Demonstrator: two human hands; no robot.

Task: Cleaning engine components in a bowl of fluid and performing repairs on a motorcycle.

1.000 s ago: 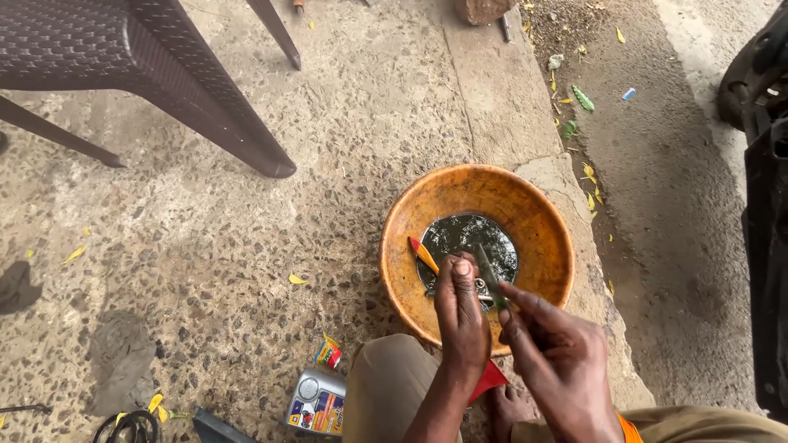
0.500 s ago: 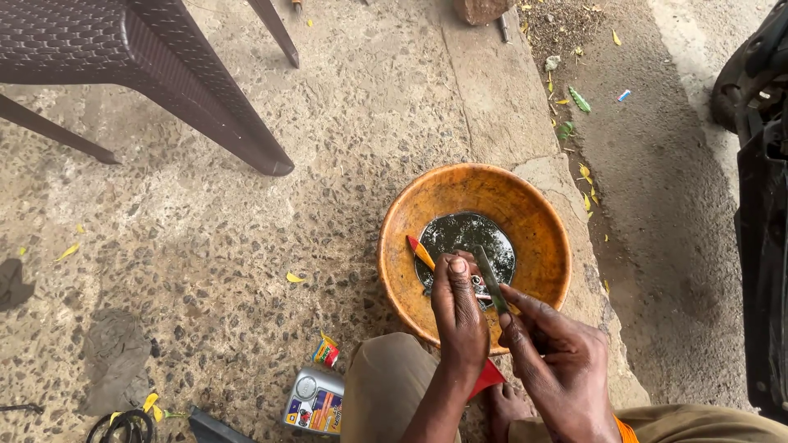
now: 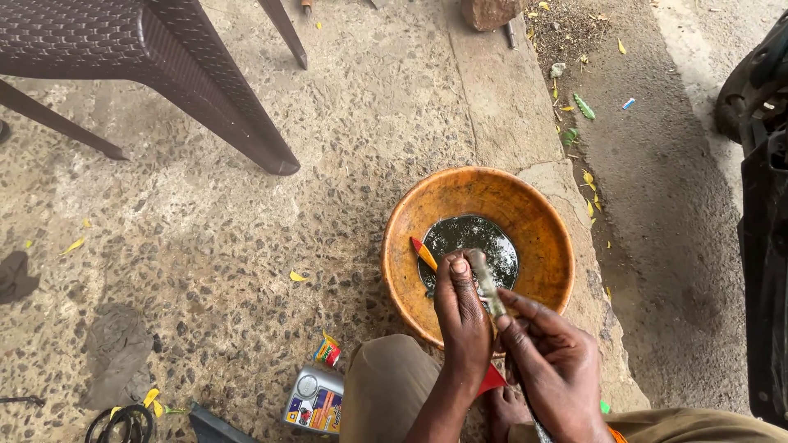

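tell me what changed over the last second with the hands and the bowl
Almost nothing. Both hands, left hand and right hand, keep hold of the thin rod over the orange bowl. The bowl, its dark liquid, the chair and the can stayed put.

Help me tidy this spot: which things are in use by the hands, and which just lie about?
In use: left hand, right hand, thin greyish rod held between them, orange bowl of dark liquid beneath.

Lying about: small tin, brown chair, stone, yellow leaves.
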